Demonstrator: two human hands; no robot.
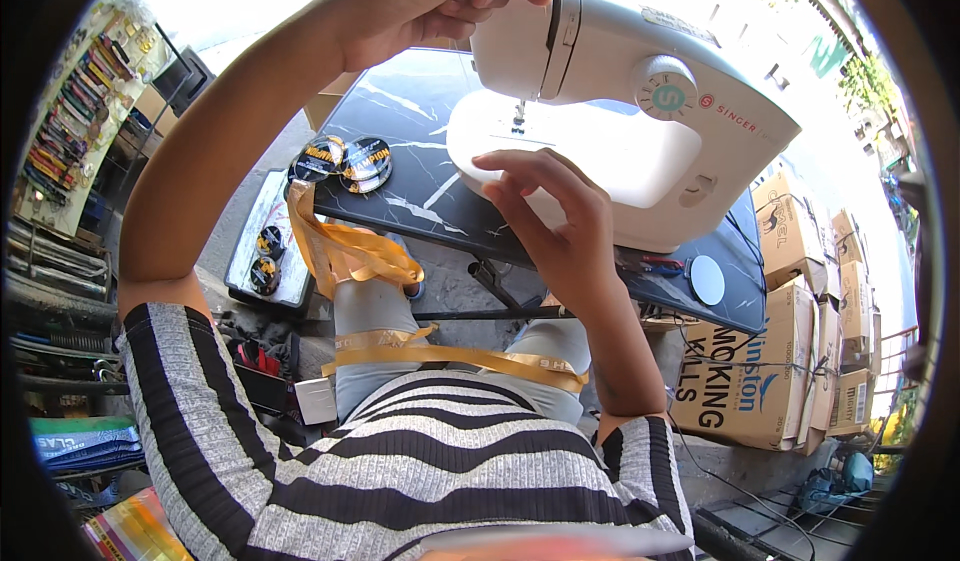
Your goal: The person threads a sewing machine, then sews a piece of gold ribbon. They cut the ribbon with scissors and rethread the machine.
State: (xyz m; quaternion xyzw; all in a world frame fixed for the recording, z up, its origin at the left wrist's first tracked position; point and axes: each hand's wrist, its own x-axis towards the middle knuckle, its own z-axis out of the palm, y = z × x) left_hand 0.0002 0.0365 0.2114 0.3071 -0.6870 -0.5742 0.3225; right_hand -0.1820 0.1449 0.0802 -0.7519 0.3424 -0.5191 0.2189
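A white sewing machine stands on a dark marbled table, its lamp glowing over the needle and presser foot. My left hand is raised at the top left of the machine's head, thumb and fingers pinched together; whatever they hold is too fine to make out. In front of the needle area hovers my right hand, thumb and forefinger curled toward each other as in a pinch, with no thing clearly visible between them. Gold ribbon hangs from the table's left edge onto my lap, and another gold strip crosses my thighs.
Round black printed discs lie at the table's left end. A pale round disc and a small red-handled tool sit at its right front. Cardboard boxes are stacked to the right; a shelf of small goods stands at left.
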